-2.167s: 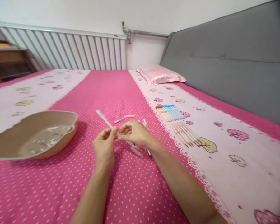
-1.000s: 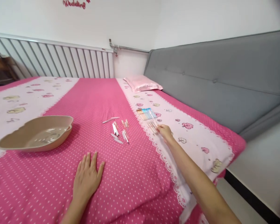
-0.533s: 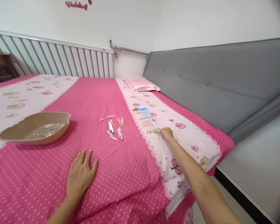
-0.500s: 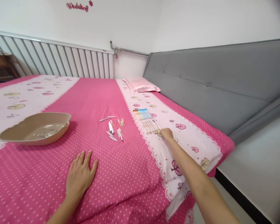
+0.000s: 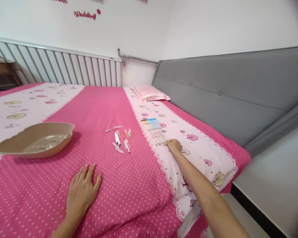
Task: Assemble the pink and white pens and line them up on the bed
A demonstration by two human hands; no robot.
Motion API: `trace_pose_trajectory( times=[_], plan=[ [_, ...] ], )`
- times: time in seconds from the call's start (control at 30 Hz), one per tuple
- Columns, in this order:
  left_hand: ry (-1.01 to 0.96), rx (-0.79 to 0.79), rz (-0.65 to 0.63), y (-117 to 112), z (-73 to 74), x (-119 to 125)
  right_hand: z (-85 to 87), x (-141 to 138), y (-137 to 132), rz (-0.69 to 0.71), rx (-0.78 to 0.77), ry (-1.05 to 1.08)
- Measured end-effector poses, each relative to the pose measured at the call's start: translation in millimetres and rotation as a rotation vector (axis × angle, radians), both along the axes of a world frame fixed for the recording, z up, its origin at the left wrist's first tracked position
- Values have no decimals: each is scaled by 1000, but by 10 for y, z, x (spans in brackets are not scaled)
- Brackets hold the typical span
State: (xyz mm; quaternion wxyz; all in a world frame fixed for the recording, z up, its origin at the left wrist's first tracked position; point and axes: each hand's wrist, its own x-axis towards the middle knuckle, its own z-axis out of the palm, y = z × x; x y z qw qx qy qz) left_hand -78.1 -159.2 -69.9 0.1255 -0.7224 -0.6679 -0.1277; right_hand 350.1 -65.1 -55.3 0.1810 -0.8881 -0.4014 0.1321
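Observation:
My left hand (image 5: 82,190) lies flat on the pink dotted bedspread with its fingers spread. Out to the right, my right hand (image 5: 174,144) is closed at the near end of a pale pen, the rightmost in a row of pale pens (image 5: 158,137) on the white printed strip. Its fingertips are partly hidden by the hand. Just beyond that row lies another row of pens (image 5: 151,124), with orange-brown ends at left and blue ends at right. Left of the rows, on the pink part, are loose white pens (image 5: 117,138), pinkish pen parts (image 5: 128,133) and pale pieces (image 5: 118,148).
A beige plastic basin (image 5: 37,140) with clear pieces inside stands at left on the bed. A pink pillow (image 5: 150,93) lies at the far end. The grey headboard (image 5: 221,89) bounds the right side, and a white radiator (image 5: 59,64) runs along the wall behind.
The pen in my right hand has moved left and down to lie alongside the pale row. My left hand stays flat on the bed. The view has tilted up slightly.

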Motion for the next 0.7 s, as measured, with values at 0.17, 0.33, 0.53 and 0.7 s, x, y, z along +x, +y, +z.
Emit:
trace_pose_trajectory(
  times=[0.17, 0.33, 0.53, 0.7],
  plan=[
    [-4, 15, -9, 5, -10, 4, -34, -6, -20, 30, 29, -59],
    [-10, 28, -18, -1, -4, 5, -88, -3, -41, 53, 59, -99],
    [-11, 23, -14, -18, 13, 24, -150, -9, -75, 72, 85, -147],
    [-20, 8, -1, -32, 7, 22, -180, -8, -82, 69, 87, -166]
  ],
)
